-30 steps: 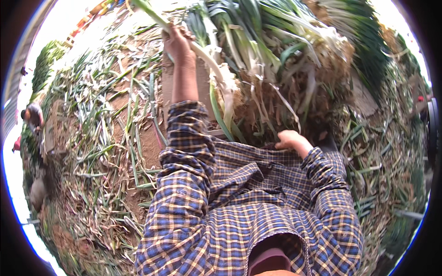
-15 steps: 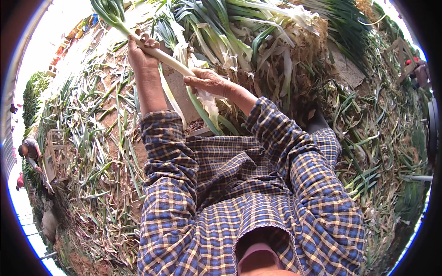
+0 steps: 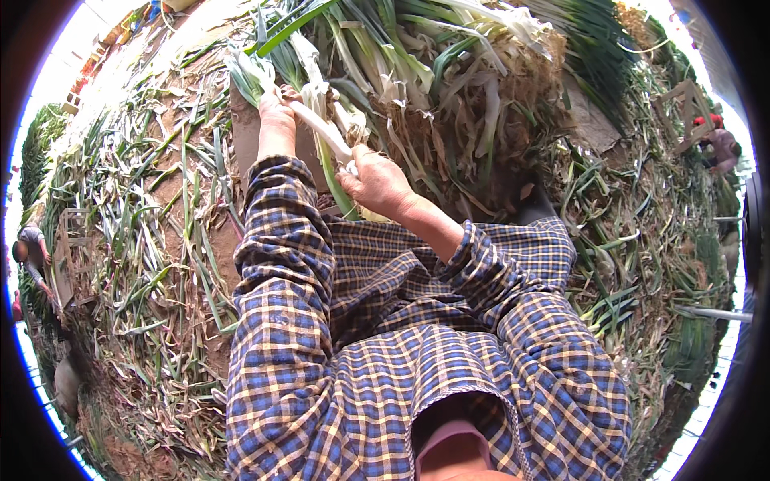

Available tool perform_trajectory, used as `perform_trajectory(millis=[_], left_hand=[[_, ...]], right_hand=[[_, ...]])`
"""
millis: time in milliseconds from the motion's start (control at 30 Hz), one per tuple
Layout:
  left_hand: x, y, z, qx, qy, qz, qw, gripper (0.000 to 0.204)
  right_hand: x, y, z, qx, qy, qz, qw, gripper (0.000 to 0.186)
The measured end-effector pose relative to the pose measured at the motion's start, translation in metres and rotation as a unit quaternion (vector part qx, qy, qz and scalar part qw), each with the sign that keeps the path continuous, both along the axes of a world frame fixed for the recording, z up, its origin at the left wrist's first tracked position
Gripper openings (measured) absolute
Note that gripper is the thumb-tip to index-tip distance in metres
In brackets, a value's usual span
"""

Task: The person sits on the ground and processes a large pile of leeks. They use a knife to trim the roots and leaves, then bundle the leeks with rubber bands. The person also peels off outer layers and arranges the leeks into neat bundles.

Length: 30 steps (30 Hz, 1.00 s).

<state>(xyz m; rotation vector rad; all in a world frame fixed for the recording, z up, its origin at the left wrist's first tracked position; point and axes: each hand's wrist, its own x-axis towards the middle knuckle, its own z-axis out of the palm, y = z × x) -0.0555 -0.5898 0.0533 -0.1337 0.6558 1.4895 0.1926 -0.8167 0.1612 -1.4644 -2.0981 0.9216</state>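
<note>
A large green onion [image 3: 322, 128] lies slantwise between my hands, its pale stem bare and its green leaves pointing to the far left. My left hand [image 3: 277, 107] grips it where the white stem turns to leaf. Closed around the root end is my right hand [image 3: 377, 184], whose fingertips are partly hidden. Loose pale peelings and a long green leaf [image 3: 335, 172] hang just below the stem. Beyond my hands, a heap of green onions [image 3: 385, 64] with dry outer leaves and stringy roots rises close by.
Cut leaves and peelings [image 3: 152, 264] cover the ground on both sides. A darker green onion bundle [image 3: 573, 40] lies at the far right. One person [image 3: 32, 252] works at the left rim, another [image 3: 722, 144] at the right. A wooden frame [image 3: 686, 112] stands near the latter.
Both hands have come nearer to me, the left also moving right, with the green onion still between them. My right hand has turned and now wraps the root end.
</note>
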Motion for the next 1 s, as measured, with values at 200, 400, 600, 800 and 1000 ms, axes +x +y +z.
perform_trajectory(millis=[200, 400, 600, 800, 1000], left_hand=[[0.011, 0.0, -0.004, -0.047, -0.009, -0.05, 0.998, 0.038], [0.021, -0.001, 0.024, -0.019, 0.078, 0.004, 0.997, 0.034], [0.039, -0.001, 0.049, -0.046, 0.228, 0.059, 0.971, 0.03], [-0.032, 0.006, 0.034, -0.026, 0.197, 0.143, 0.97, 0.031], [-0.031, 0.01, 0.023, -0.011, 0.133, 0.097, 0.986, 0.03]], right_hand=[[0.005, -0.027, -0.003, 0.067, 0.029, -0.045, 0.996, 0.026], [0.019, -0.012, -0.034, 0.143, -0.026, -0.011, 0.989, 0.012], [0.021, 0.016, -0.007, 0.268, -0.217, 0.111, 0.932, 0.014], [0.066, -0.098, -0.021, 0.123, -0.125, 0.173, 0.969, 0.013], [0.086, -0.016, -0.083, -0.008, 0.05, -0.101, 0.994, 0.03]])
